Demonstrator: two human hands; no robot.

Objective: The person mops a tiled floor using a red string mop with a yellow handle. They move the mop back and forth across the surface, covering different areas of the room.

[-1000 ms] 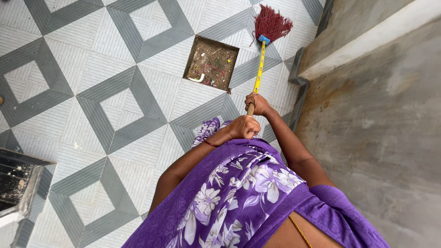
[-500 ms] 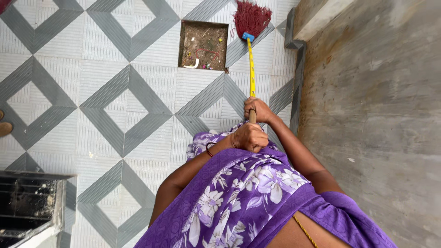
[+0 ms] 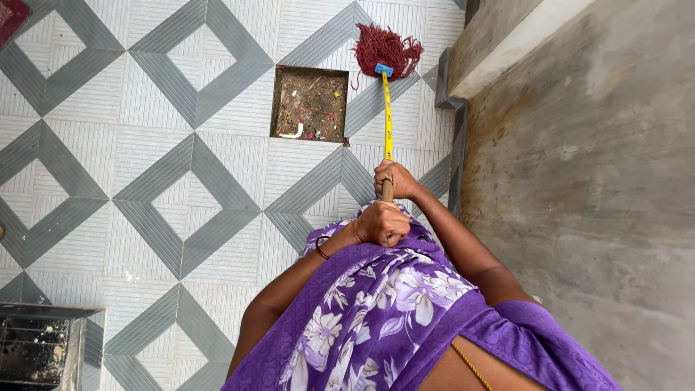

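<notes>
**Mop head works right beside an open floor pit**

The tiled floor (image 3: 181, 181) spreads ahead of the fingers, with a concrete wall (image 3: 579, 181) to their right. Ahead and slightly left of them sits a square pit (image 3: 310, 103) full of dirt and litter; the likely slip is strands of the red mop head (image 3: 384, 49), resting just beyond it, dragging debris out or snagging on its edge. The mop handle (image 3: 388, 119) runs straight back to both hands. The right hand (image 3: 394, 179) wraps the handle, fingers closed round it; the left hand (image 3: 382, 223), nearer the body, grips the wooden end in a fist. The only label is the yellow printed sleeve along the handle, below a blue collar.
</notes>
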